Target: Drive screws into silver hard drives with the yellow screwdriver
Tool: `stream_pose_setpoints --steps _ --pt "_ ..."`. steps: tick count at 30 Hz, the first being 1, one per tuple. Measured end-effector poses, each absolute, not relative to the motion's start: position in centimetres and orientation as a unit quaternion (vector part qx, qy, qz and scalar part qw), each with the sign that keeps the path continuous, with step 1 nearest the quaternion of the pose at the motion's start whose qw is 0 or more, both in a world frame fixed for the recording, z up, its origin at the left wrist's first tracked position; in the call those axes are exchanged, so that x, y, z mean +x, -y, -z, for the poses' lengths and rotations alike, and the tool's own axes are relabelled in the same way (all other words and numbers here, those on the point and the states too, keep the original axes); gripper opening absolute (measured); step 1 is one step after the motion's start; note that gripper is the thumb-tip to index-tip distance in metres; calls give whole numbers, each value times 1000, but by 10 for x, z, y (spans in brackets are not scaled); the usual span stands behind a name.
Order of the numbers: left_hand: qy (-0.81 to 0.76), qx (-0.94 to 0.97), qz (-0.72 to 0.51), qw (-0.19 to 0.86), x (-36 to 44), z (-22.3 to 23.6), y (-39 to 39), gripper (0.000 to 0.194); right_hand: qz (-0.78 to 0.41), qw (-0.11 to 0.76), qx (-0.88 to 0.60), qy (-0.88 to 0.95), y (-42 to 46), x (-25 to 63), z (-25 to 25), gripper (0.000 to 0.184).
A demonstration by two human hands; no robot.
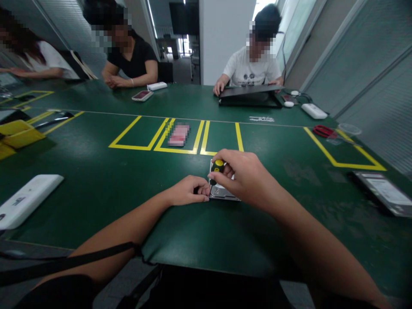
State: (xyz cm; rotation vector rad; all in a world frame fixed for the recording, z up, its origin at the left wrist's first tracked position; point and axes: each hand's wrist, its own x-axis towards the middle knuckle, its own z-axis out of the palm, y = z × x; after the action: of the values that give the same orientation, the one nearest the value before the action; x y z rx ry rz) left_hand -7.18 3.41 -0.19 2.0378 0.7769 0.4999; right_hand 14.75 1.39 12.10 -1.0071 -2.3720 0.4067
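A silver hard drive (222, 193) lies on the green table in front of me, partly covered by my hands. My right hand (240, 171) is closed round a short screwdriver (219, 166) with a black and yellow handle, held upright over the drive's left part. Its tip is too small to make out clearly. At the drive's left edge, my left hand (189, 191) grips the side with curled fingers and the thumb along the near corner.
Another hard drive (384, 193) lies to the right, and a white power bank (30, 201) to the left. Yellow tape outlines (222, 153) mark the green table (128, 171). Across it, a co-worker (252, 68) handles a black panel (251, 96); two other people sit further left.
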Motion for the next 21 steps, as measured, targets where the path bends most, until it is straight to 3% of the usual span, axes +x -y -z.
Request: stream_pose_setpoints --steps 21 --pt "-323 821 -204 424 -70 0 -31 18 -63 210 -407 887 -2 140 -122 20"
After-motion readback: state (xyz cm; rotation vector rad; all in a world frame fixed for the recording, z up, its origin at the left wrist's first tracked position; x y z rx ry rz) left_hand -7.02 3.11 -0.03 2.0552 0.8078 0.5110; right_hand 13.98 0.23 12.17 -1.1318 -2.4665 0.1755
